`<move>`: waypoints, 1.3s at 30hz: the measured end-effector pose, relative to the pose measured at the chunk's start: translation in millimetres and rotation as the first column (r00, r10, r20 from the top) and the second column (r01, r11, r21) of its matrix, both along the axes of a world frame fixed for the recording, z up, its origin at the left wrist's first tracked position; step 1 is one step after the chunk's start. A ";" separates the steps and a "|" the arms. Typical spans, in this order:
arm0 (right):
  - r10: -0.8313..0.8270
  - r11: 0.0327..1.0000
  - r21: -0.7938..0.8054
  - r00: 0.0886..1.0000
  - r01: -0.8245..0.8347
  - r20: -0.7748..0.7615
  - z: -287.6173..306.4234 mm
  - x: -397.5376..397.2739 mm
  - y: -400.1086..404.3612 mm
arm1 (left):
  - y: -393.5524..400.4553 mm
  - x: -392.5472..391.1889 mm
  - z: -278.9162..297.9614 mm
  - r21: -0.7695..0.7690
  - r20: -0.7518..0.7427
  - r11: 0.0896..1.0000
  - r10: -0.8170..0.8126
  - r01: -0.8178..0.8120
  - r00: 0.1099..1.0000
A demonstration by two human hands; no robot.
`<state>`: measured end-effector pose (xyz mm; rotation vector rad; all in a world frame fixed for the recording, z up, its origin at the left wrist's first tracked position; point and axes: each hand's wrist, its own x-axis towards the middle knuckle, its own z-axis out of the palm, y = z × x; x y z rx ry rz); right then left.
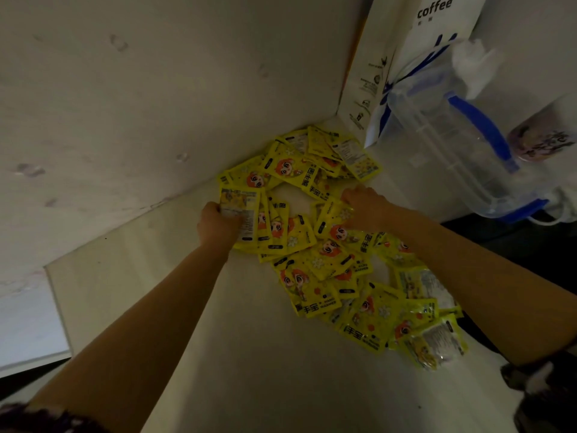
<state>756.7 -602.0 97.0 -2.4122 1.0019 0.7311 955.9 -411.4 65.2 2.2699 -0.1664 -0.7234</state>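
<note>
The yellow hand-warmer packets (327, 260) lie spread from the far corner toward the near right, reaching the right edge of the white tabletop (234, 354). The near left stretch of the top is bare up to its left edge. The left hand (218, 225) grips 1 stack of packets (242, 210) beside the wall (125, 104). The right hand (365, 206) rests on the pile with bent fingers; whether it pinches a packet cannot be told. A paper bag (431, 29) and a clear jug (452, 145) crowd the far right.
</note>
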 end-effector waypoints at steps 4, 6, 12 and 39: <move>-0.046 0.999 -0.023 0.993 0.049 0.111 4.3 -6.3 3.1 | 2.1 -0.2 3.0 -0.082 -0.088 0.991 0.096 -0.103 0.991; -0.076 0.996 -0.031 0.982 0.083 0.172 7.9 -8.9 6.1 | 5.1 1.1 4.8 -0.092 -0.127 0.989 0.106 -0.118 0.986; -0.126 0.992 0.035 0.981 0.123 0.149 20.8 -12.5 12.0 | 15.1 2.5 18.0 -0.151 -0.310 0.982 0.063 -0.115 0.949; -0.911 0.323 0.678 0.412 0.661 0.032 0.8 22.1 64.5 | 13.6 -28.7 0.6 -0.232 -0.659 0.921 0.088 -0.313 0.747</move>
